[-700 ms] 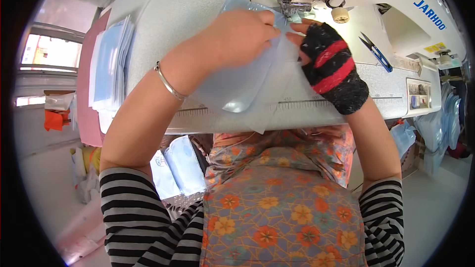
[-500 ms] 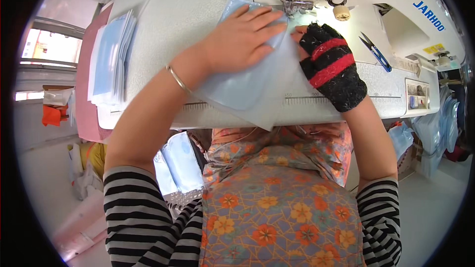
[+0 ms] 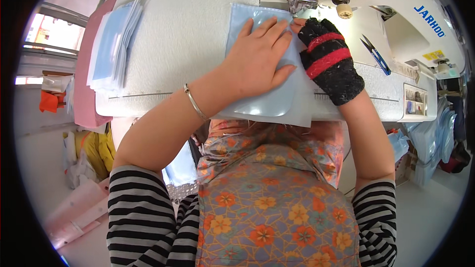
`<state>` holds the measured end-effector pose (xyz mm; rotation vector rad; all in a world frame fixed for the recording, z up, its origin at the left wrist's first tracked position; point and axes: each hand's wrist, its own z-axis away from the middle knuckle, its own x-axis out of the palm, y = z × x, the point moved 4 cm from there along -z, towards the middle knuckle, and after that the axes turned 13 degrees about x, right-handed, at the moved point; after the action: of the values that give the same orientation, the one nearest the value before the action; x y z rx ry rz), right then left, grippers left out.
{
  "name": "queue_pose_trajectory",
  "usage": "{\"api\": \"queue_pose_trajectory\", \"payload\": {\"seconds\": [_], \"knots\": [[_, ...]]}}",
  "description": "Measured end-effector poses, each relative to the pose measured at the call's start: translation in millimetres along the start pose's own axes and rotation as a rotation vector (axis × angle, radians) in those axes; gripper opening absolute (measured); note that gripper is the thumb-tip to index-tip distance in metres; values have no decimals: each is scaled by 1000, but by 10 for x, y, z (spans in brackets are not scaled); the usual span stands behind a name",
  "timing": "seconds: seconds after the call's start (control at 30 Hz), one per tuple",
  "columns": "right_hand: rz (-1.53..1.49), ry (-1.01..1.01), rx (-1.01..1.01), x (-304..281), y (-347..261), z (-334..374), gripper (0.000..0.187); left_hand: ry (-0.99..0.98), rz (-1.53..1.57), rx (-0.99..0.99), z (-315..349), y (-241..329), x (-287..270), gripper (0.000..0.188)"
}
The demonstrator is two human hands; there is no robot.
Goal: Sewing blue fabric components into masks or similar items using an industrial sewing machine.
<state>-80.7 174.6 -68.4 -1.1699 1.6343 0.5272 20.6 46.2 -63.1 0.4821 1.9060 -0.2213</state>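
L hand (image 3: 260, 59) lies flat, spread, on 1 lt-blue plastic sheet (image 3: 279, 96), 8 o'clock of 1 sewing mach. (image 3: 433, 17); gloved R hand (image 3: 326, 59) at sheet's 2 o'clock, can't tell if pinching; 1 pr thread snips (image 3: 377, 55) twd 3.

My left hand (image 3: 260, 59), curled a moment ago, now lies flat on the blue sheet (image 3: 267, 104), which has swung from a slant to nearly straight, its near end shifted right.
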Motion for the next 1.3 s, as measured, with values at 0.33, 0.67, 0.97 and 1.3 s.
{"api": "queue_pose_trajectory", "payload": {"seconds": [0.33, 0.67, 0.97, 1.3], "knots": [[-60, -39, -34, -110, -60, 110, 52, -24, -27, -11, -2, -24, 24, 59], [-55, -10, -12, -113, -55, 128, 49, -40, 24, 12, -16, -23, 21, 58], [-32, -49, 6, -130, -94, 96, 50, 162, 42, 121, -96, -244, -26, 28], [39, 100, -39, -72, -107, 48, 33, 94, 119, 238, -151, -531, -53, 29]]}}
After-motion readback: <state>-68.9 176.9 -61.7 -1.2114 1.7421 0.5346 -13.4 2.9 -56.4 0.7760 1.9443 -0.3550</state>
